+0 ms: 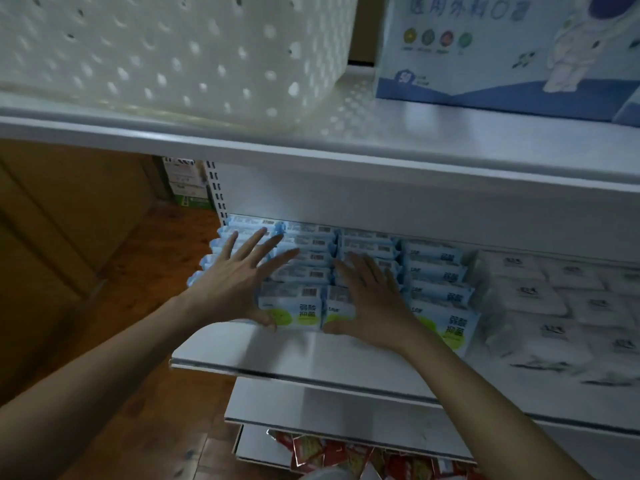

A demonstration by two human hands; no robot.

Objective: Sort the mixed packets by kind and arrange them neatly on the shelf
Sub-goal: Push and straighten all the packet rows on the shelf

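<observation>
Light blue wipe packets (306,308) with green circles stand in several rows at the left of the middle shelf (311,355). My left hand (239,282) lies flat with spread fingers on the leftmost rows, its thumb at the front packet. Over the row beside it rests my right hand (374,299), fingers straight, thumb touching the front of a packet. White packets (533,292) fill the same shelf to the right, in rows of their own.
A white perforated basket (166,53) and a blue-and-white box (491,46) stand on the shelf above. Red packets (332,455) lie on a lower shelf. Brown wooden floor (138,271) and stacked cartons (187,181) are to the left.
</observation>
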